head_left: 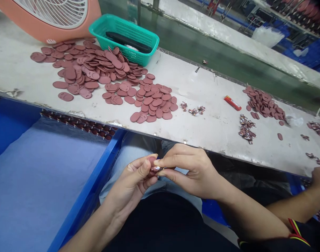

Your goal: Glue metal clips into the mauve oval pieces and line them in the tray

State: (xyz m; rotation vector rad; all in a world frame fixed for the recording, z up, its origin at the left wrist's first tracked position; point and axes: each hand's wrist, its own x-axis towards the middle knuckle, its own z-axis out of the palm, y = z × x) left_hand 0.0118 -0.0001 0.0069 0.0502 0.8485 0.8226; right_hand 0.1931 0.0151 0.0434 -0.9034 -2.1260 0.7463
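Observation:
Above my lap, my left hand (133,178) pinches a reddish-brown oval piece (151,160) between thumb and fingers. My right hand (192,168) meets it from the right, thumb and forefinger closed on a small dark piece with a shiny white spot (156,168). This small piece touches or lies very close to the oval one; the fingers hide part of both. On the table ahead, a heap of similar flat oval pieces (157,101), some with small holes, lies near several small dark-and-white pieces (193,111).
A green basket (150,57) with a black object stands behind the heap, beside an orange fan (95,17). A red packet (232,103) lies farther right. At left is a blue bin (97,175) with a pale sheet. Another person's arm (301,203) reaches in at right.

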